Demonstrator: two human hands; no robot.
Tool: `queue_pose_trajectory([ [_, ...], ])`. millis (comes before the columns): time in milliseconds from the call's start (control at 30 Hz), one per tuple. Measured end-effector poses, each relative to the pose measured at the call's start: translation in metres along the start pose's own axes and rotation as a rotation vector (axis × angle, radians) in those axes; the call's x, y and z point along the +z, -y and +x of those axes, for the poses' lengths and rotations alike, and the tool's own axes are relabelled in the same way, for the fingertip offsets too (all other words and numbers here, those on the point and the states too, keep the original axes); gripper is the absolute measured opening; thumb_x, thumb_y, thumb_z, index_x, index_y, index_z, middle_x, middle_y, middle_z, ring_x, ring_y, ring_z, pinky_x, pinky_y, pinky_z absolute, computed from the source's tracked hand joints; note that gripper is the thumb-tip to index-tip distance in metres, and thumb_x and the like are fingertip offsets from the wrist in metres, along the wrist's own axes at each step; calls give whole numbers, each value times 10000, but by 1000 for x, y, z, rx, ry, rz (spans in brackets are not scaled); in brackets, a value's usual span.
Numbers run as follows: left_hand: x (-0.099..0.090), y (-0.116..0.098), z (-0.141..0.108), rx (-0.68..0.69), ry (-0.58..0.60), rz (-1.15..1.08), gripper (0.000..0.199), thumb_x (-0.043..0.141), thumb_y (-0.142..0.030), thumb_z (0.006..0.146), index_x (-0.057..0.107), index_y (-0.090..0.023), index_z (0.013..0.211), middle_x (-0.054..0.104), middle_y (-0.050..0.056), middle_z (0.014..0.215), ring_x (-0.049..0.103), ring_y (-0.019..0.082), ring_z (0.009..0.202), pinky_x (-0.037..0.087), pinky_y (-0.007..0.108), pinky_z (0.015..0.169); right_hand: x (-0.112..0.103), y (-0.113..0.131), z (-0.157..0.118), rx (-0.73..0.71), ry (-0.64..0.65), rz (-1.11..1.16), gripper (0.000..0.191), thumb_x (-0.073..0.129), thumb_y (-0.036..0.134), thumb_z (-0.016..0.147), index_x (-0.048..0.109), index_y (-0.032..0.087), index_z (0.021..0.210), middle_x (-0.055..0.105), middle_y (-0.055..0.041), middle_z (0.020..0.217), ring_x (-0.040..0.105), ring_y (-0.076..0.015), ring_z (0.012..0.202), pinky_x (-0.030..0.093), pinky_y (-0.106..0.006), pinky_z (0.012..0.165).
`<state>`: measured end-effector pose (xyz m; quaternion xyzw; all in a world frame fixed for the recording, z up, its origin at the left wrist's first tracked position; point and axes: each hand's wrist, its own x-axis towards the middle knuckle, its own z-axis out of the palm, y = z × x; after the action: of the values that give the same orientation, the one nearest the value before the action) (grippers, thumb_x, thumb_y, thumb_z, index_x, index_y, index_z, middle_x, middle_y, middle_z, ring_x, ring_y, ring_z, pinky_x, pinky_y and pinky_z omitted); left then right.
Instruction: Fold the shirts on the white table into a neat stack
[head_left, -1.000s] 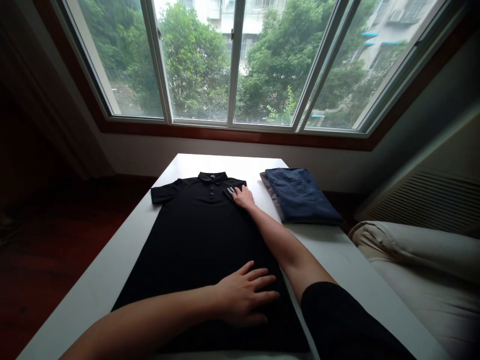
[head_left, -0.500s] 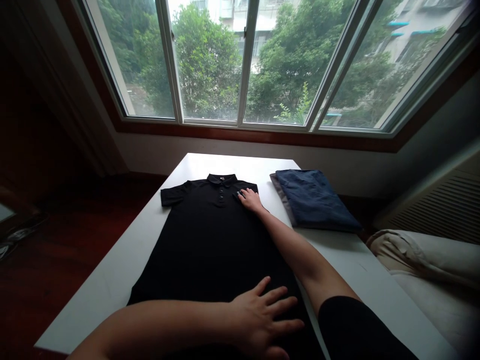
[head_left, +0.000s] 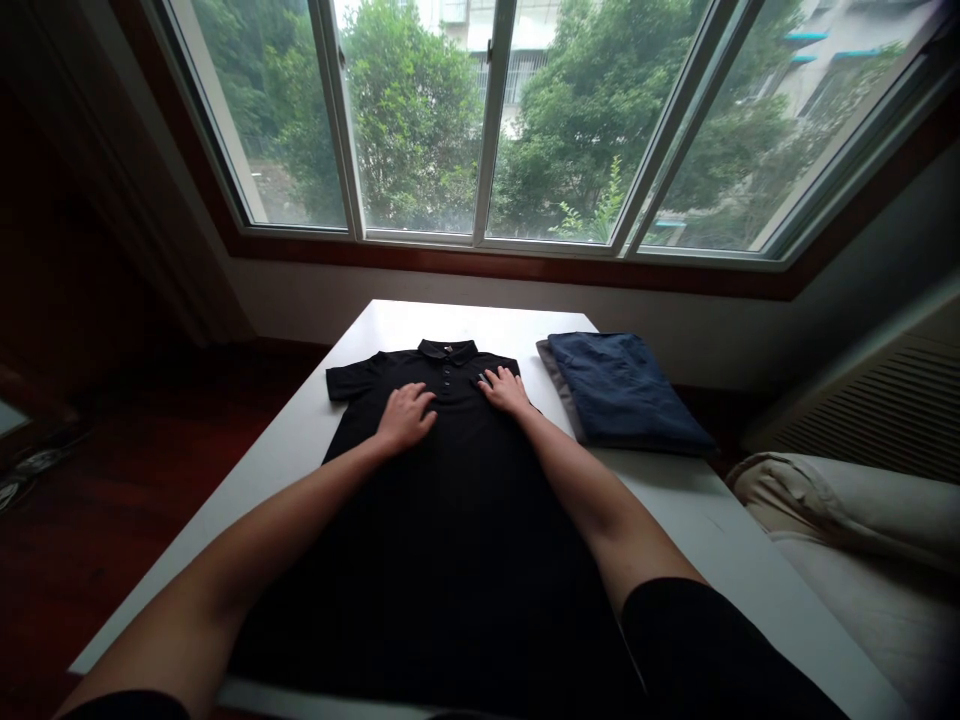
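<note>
One left hand, one right hand, fingers loosely spread over shirt, mid-frame; best smooth gently, palms flat.

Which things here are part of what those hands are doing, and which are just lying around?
Part of it:
- black shirt, spread out
- left hand, over its chest
- right hand, near its shoulder
- white table underneath

Seemingly just lying about:
- blue folded cloth
- grey cloth beneath it
- pale rolled fabric

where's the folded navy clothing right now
In the head view, the folded navy clothing lies at right on the white table, beside the black shirt and toward the window.
</note>
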<state>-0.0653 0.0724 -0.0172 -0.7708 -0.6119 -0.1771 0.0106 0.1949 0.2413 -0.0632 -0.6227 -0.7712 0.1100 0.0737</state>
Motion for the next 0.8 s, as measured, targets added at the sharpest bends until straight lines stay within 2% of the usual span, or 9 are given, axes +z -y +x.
queue_pose_trajectory([
  [133, 13, 88, 17, -457, -36, 144, 578, 448, -493, 1008, 555, -184, 1484, 407, 176, 1629, 296, 383, 1527, 207, 604, 1239, 1, -5, 6, 18, -4, -2, 709, 303, 667, 1044, 347, 275, 1632, 157, -99, 1736, 94, -282, 1603, 66, -485, 1274],
  [200, 19, 118, 22, -541, 36, 139, 663, 375, -566, 1014, 490, -188, 1546, 352, 176, 1663, 256, 390, 1548, 178, 616, 1240, 1, -7, 10, 14, -5, -3, 709, 299, 669, 1042, 346, 278, 1632, 158, -95, 1736, 95, -283, 1602, 67, -486, 1273],
  [267, 21, 137, 29, -549, 132, 108, 724, 342, -626, 1003, 426, -219, 1595, 286, 147, 1699, 205, 384, 1572, 151, 613, 1245, 0, -8, 15, 9, -2, -6, 709, 294, 669, 1043, 340, 281, 1635, 158, -92, 1736, 95, -284, 1602, 66, -490, 1273],
  [333, 20, 147, 40, -541, 199, 62, 745, 366, -655, 982, 404, -254, 1609, 248, 117, 1717, 174, 377, 1583, 134, 607, 1248, -1, -9, 19, 17, -1, -6, 708, 293, 666, 1044, 340, 279, 1634, 158, -93, 1736, 97, -286, 1601, 67, -494, 1272],
  [400, 15, 150, 50, -557, 199, 5, 718, 420, -650, 962, 458, -280, 1576, 290, 100, 1705, 213, 374, 1572, 155, 593, 1246, -3, -10, 23, 32, 2, -6, 704, 297, 663, 1044, 349, 276, 1631, 159, -96, 1735, 105, -288, 1600, 71, -497, 1270],
  [500, 6, 151, 57, -607, 116, -37, 611, 438, -597, 970, 571, -281, 1476, 434, 94, 1631, 348, 351, 1505, 260, 521, 1223, -3, -11, 24, 42, 1, -7, 695, 302, 656, 1046, 359, 279, 1626, 169, -95, 1734, 109, -288, 1598, 72, -500, 1269],
  [600, -6, 157, 55, -719, 0, -18, 587, 418, -523, 985, 572, -205, 1453, 503, 169, 1548, 418, 381, 1435, 352, 510, 1158, -2, -12, 22, 38, -19, -8, 687, 307, 648, 1048, 362, 278, 1625, 187, -97, 1729, 113, -283, 1598, 74, -496, 1270],
  [700, -21, 170, 56, -824, -76, -27, 631, 548, -482, 918, 539, -144, 1451, 536, 243, 1478, 457, 444, 1383, 399, 560, 1094, 0, -14, 17, 34, -42, -6, 689, 318, 651, 1045, 373, 275, 1620, 200, -102, 1725, 124, -281, 1596, 79, -489, 1270],
  [800, -32, 177, 64, -813, -94, -76, 599, 682, -447, 832, 590, -132, 1334, 669, 220, 1274, 612, 413, 1203, 508, 489, 954, 1, -15, 14, 38, -53, 1, 689, 338, 656, 1039, 387, 280, 1613, 210, -100, 1723, 125, -283, 1596, 85, -485, 1270],
])
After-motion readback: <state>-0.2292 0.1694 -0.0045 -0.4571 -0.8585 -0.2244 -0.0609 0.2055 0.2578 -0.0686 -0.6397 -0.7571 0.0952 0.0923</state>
